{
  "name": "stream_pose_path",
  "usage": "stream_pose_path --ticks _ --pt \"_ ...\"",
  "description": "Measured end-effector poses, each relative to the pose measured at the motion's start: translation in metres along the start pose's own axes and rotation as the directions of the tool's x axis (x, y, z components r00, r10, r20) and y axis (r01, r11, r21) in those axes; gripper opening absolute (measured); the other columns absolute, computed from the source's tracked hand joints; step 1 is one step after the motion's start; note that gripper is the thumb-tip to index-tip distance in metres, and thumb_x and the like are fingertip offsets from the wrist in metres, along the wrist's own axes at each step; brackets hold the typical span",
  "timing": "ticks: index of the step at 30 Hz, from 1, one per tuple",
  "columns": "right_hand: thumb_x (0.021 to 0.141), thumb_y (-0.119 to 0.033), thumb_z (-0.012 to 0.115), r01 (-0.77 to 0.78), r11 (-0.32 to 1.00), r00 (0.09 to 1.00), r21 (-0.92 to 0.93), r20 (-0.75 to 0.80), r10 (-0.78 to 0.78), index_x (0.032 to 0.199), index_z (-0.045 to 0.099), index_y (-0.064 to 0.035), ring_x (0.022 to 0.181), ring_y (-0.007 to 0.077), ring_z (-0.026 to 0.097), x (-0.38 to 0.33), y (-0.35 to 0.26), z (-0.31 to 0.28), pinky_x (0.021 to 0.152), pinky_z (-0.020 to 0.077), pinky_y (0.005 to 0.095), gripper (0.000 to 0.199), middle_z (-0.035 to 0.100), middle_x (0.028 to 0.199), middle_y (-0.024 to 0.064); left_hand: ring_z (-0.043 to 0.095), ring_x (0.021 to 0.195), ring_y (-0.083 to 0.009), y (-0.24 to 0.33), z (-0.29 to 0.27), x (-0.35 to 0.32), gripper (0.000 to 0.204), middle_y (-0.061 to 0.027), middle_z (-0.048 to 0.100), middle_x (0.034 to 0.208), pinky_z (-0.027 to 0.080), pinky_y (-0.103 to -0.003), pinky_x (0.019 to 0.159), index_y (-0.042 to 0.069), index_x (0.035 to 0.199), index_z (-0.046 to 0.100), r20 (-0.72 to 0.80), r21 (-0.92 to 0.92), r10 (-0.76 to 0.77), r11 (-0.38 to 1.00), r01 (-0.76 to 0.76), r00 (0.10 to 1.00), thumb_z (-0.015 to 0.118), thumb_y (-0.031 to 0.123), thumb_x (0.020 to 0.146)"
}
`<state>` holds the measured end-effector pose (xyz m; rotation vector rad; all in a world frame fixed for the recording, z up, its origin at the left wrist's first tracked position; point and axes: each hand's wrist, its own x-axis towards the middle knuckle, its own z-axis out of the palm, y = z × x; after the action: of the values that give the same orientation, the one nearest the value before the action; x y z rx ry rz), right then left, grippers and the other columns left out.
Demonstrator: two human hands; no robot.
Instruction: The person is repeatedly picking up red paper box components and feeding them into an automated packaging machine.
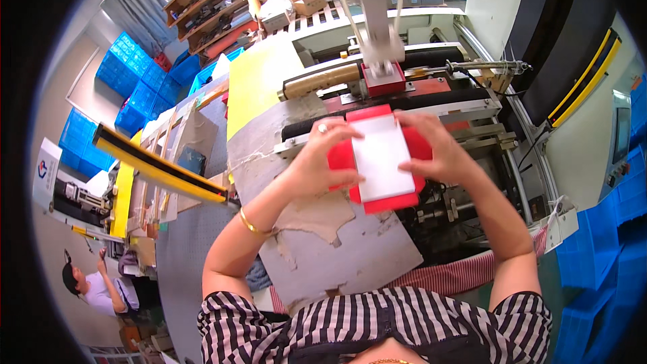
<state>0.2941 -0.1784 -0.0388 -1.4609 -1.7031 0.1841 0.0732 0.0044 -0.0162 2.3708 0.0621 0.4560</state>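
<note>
Both of my hands hold a flat red sheet with a white box form lying on its middle, in front of a machine. My left hand grips the sheet's left flap, with a ring on one finger and a gold bangle on the wrist. My right hand grips the right flap. Just beyond the sheet, a red block sits under the machine's grey vertical press head.
A worn grey work surface lies below my hands, with a yellow sheet at its far left. A yellow and black bar crosses at left. Blue crates stack at left and right. Another person is at lower left.
</note>
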Motion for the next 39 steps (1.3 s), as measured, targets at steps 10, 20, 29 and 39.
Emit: stream_pose_path --ticks 10,20,29,39 --pt "0.085 -0.033 0.073 -0.138 0.939 0.984 0.315 -0.067 0.167 0.146 0.035 -0.0080 0.119 0.0214 0.053 0.157 0.136 -0.071 0.102 0.0418 0.0348 0.077 0.053 0.130 0.0162 0.056 0.113 -0.0252 -0.103 -0.075 0.193 0.100 -0.0143 0.062 0.120 0.045 -0.037 0.099 0.014 0.147 0.032 -0.211 0.051 0.062 0.997 -0.053 0.976 0.088 0.034 0.067" --pt "0.101 -0.031 0.044 0.219 0.837 0.823 0.502 -0.556 0.117 0.123 0.056 -0.0027 0.103 0.0204 0.059 0.065 0.050 0.007 0.095 0.0455 0.0401 0.038 0.064 0.109 0.0110 0.049 0.126 -0.0246 -0.046 -0.045 0.075 0.088 -0.0125 0.046 0.143 0.041 -0.039 0.101 0.009 0.146 0.034 -0.311 0.112 0.096 0.992 -0.064 0.946 0.083 0.027 0.075" --pt "0.091 -0.010 0.058 -0.384 0.755 0.856 0.531 0.511 0.075 0.116 0.064 -0.0003 0.092 0.0192 0.067 -0.057 -0.142 0.197 0.083 0.0498 0.0313 0.028 0.072 0.097 0.0114 0.062 0.090 -0.0089 -0.069 -0.062 -0.329 0.022 -0.0056 0.070 0.100 0.049 -0.026 0.083 0.002 0.111 0.066 -0.561 -0.457 -0.556 0.826 0.330 0.613 0.064 0.014 0.092" --pt "0.095 -0.028 0.060 -0.481 0.732 0.584 0.483 0.799 -0.144 0.120 0.061 0.0014 0.096 0.0172 0.063 0.000 -0.268 0.381 0.088 0.0462 0.0303 0.038 0.070 0.102 0.0113 0.067 0.078 -0.0367 -0.027 0.097 -0.934 0.028 -0.0174 0.070 0.082 0.052 -0.043 0.070 0.004 0.080 0.069 -0.544 -0.783 -0.188 -0.236 0.575 -0.818 0.063 0.031 0.084"
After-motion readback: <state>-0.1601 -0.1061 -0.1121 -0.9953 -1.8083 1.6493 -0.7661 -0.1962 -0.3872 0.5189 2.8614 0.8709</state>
